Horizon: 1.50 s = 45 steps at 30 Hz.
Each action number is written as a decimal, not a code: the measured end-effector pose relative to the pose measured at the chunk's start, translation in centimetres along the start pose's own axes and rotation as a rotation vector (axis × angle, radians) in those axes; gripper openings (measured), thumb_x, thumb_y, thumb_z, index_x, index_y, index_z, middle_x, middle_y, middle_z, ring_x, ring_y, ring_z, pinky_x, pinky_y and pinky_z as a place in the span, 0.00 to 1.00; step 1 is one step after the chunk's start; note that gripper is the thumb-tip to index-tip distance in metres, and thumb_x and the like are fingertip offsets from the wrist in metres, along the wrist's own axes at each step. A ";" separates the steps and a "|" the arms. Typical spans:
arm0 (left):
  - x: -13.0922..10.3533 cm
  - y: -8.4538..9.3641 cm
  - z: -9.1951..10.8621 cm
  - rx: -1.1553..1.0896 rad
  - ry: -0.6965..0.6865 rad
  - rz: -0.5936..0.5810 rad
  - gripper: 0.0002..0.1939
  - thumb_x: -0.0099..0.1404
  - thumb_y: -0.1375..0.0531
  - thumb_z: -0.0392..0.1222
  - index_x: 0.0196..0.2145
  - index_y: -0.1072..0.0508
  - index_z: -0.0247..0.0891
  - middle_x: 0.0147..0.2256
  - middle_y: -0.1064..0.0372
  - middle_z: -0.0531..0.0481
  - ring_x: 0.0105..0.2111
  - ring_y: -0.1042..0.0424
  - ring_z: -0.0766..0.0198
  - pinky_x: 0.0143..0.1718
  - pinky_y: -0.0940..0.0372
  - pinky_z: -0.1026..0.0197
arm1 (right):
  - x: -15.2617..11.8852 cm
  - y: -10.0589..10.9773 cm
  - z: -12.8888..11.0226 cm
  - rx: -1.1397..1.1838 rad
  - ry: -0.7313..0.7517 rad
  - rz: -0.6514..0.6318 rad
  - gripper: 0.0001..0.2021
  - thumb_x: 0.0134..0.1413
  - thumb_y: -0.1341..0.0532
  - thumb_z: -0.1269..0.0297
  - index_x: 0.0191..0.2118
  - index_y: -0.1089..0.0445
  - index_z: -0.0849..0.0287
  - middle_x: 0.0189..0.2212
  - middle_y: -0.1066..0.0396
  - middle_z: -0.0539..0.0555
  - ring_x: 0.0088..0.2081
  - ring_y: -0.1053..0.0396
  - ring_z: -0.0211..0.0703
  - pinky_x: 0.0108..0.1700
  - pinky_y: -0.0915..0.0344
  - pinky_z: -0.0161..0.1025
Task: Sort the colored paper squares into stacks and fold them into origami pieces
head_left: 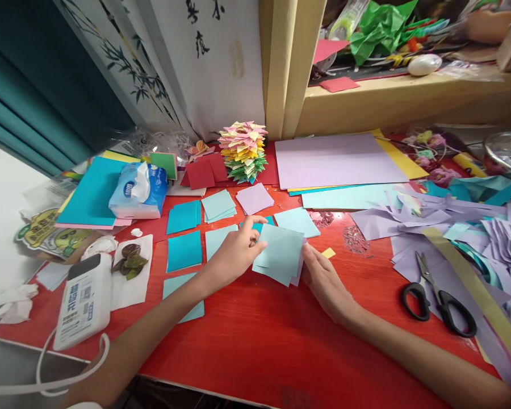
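Several pale blue paper squares (281, 250), with a lilac one peeking out at the right, are pinched at their right edge by my right hand (326, 278). My left hand (236, 244) is at their left edge, thumb touching the top square and index finger curled above it; whether it grips a sheet is hard to make out. Around them lie small stacks of squares: bright blue (184, 251), pale blue (218, 205), lilac (254, 199) and another pale blue stack (298, 221) behind the held sheets. My left forearm partly covers a pale blue stack (185, 287) nearer me.
Black-handled scissors (438, 301) lie on lilac paper scraps (413, 255) at the right. Large lilac sheets (336, 162) and a folded-paper model (242, 150) stand at the back. A tissue pack (138, 190) and a white box-shaped device (85, 301) with a cable are at left.
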<state>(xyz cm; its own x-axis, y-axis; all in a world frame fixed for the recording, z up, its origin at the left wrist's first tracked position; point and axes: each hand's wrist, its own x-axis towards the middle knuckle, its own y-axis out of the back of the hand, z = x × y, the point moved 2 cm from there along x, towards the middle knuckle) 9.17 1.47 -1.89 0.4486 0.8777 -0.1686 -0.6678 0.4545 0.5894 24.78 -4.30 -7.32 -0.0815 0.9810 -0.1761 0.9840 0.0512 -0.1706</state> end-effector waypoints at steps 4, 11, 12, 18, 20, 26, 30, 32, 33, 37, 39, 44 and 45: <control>1.1 1.3 -0.6 0.105 -0.074 0.015 0.17 0.62 0.48 0.46 0.50 0.40 0.45 0.33 0.34 0.52 0.27 0.35 0.67 0.28 0.41 0.64 | 0.0 -0.1 -0.1 -0.074 -0.011 -0.060 0.16 0.58 0.48 0.54 0.46 0.35 0.57 0.36 0.32 0.52 0.34 0.36 0.41 0.35 0.37 0.37; 5.9 7.8 -7.6 0.552 -0.062 0.217 0.22 0.60 0.45 0.49 0.51 0.37 0.40 0.55 0.42 0.44 0.55 0.43 0.54 0.53 0.46 0.52 | -0.1 0.0 0.4 -0.177 0.001 -0.049 0.12 0.59 0.50 0.56 0.40 0.37 0.56 0.29 0.38 0.51 0.32 0.40 0.41 0.31 0.42 0.35; 6.1 8.2 -8.5 0.564 -0.047 0.193 0.25 0.60 0.45 0.51 0.53 0.39 0.39 0.57 0.44 0.44 0.56 0.44 0.54 0.54 0.47 0.52 | -0.1 0.0 0.4 -0.177 -0.002 -0.051 0.11 0.59 0.50 0.56 0.40 0.37 0.56 0.29 0.38 0.50 0.31 0.40 0.40 0.30 0.42 0.35; 5.6 8.9 -9.6 0.523 -0.061 0.164 0.26 0.60 0.45 0.55 0.53 0.37 0.42 0.56 0.41 0.47 0.55 0.41 0.55 0.54 0.45 0.53 | -0.1 0.0 0.1 -0.194 -0.014 -0.055 0.11 0.59 0.50 0.56 0.32 0.40 0.57 0.25 0.45 0.48 0.26 0.46 0.36 0.27 0.46 0.34; 5.5 9.0 -9.6 0.499 -0.073 0.161 0.25 0.59 0.45 0.55 0.52 0.35 0.43 0.56 0.41 0.48 0.55 0.41 0.55 0.54 0.45 0.54 | -0.2 -0.1 0.1 -0.212 -0.022 -0.057 0.11 0.59 0.50 0.55 0.31 0.42 0.57 0.24 0.46 0.47 0.25 0.47 0.36 0.27 0.47 0.35; 5.6 9.4 -10.1 0.459 -0.070 0.159 0.24 0.58 0.43 0.54 0.51 0.34 0.45 0.56 0.41 0.50 0.55 0.40 0.56 0.54 0.44 0.54 | -0.2 -0.2 -0.2 -0.231 -0.021 -0.068 0.11 0.59 0.51 0.56 0.33 0.40 0.57 0.24 0.46 0.48 0.25 0.46 0.36 0.26 0.46 0.34; 5.5 9.3 -10.1 0.447 -0.074 0.157 0.24 0.58 0.43 0.54 0.51 0.34 0.45 0.56 0.41 0.50 0.55 0.41 0.55 0.54 0.45 0.54 | -0.3 -0.2 -0.3 -0.218 -0.025 -0.074 0.11 0.59 0.51 0.56 0.37 0.37 0.57 0.25 0.44 0.48 0.26 0.45 0.37 0.26 0.45 0.34; 5.5 9.3 -10.1 0.436 -0.081 0.161 0.24 0.57 0.42 0.54 0.51 0.34 0.45 0.56 0.41 0.49 0.55 0.41 0.56 0.55 0.45 0.54 | -0.3 -0.2 -0.3 -0.229 -0.020 -0.066 0.12 0.58 0.51 0.55 0.38 0.36 0.57 0.25 0.42 0.49 0.26 0.44 0.38 0.26 0.44 0.35; 5.5 9.4 -10.1 0.430 -0.082 0.162 0.24 0.57 0.43 0.54 0.51 0.34 0.45 0.56 0.41 0.49 0.55 0.41 0.56 0.55 0.46 0.54 | -0.2 -0.2 -0.2 -0.235 -0.017 -0.063 0.13 0.58 0.51 0.55 0.39 0.36 0.57 0.26 0.40 0.49 0.26 0.43 0.38 0.26 0.43 0.35; 5.6 9.5 -10.3 0.407 -0.069 0.155 0.25 0.57 0.43 0.54 0.51 0.33 0.44 0.57 0.42 0.48 0.56 0.42 0.55 0.55 0.46 0.54 | -0.2 -0.1 -0.1 -0.238 -0.006 -0.058 0.13 0.58 0.50 0.55 0.40 0.36 0.57 0.28 0.38 0.51 0.28 0.42 0.39 0.27 0.43 0.35; 5.5 9.5 -10.2 0.392 -0.073 0.156 0.23 0.58 0.43 0.53 0.50 0.32 0.43 0.57 0.41 0.48 0.56 0.42 0.56 0.55 0.46 0.54 | -0.2 -0.1 0.0 -0.233 -0.009 -0.058 0.12 0.58 0.50 0.55 0.39 0.36 0.56 0.27 0.39 0.50 0.27 0.42 0.38 0.27 0.43 0.35; 5.3 9.4 -9.8 0.400 -0.092 0.244 0.16 0.62 0.47 0.49 0.43 0.27 0.42 0.49 0.32 0.49 0.48 0.33 0.58 0.48 0.40 0.58 | -0.2 -0.1 0.0 -0.234 -0.016 -0.062 0.12 0.59 0.51 0.55 0.40 0.36 0.56 0.27 0.38 0.50 0.29 0.41 0.39 0.27 0.43 0.35; 5.3 9.4 -9.7 0.428 -0.083 0.286 0.15 0.62 0.48 0.48 0.41 0.27 0.42 0.46 0.29 0.49 0.44 0.31 0.58 0.45 0.39 0.59 | -0.2 -0.1 0.0 -0.232 -0.014 -0.060 0.12 0.59 0.51 0.55 0.40 0.36 0.56 0.27 0.38 0.50 0.30 0.40 0.40 0.28 0.42 0.35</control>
<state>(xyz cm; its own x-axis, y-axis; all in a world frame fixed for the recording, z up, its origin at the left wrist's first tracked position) -0.50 11.87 -4.89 0.3413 0.9347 0.0995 -0.4760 0.0806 0.8757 24.70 -4.49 -7.27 -0.1418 0.9723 -0.1856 0.9872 0.1527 0.0461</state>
